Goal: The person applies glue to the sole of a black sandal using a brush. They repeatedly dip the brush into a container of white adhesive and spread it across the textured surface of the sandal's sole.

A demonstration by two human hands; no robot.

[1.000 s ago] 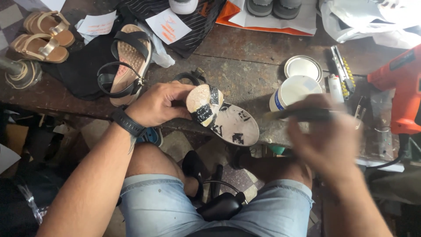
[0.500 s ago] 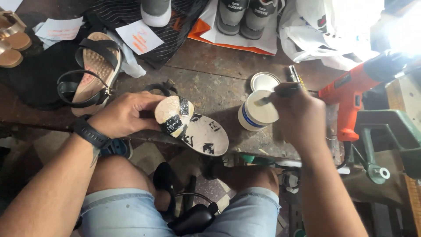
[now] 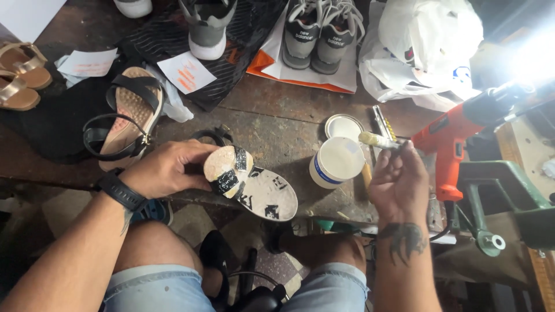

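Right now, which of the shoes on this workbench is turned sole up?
The sandal in the left hand, at the bench's near edge: its whitish, patchy sole faces up. The black sandal, gold sandals and grey sneakers all sit sole down.

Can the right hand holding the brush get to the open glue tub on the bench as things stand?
Probably yes. The right hand holds the brush just above and beside the open tub, whose lid lies off behind it, and nothing sits between them.

In your left hand (image 3: pixel 167 169), the sandal sole (image 3: pixel 250 185) is white with black patches; beside your right hand (image 3: pixel 399 185), a white glue tub (image 3: pixel 336 162).
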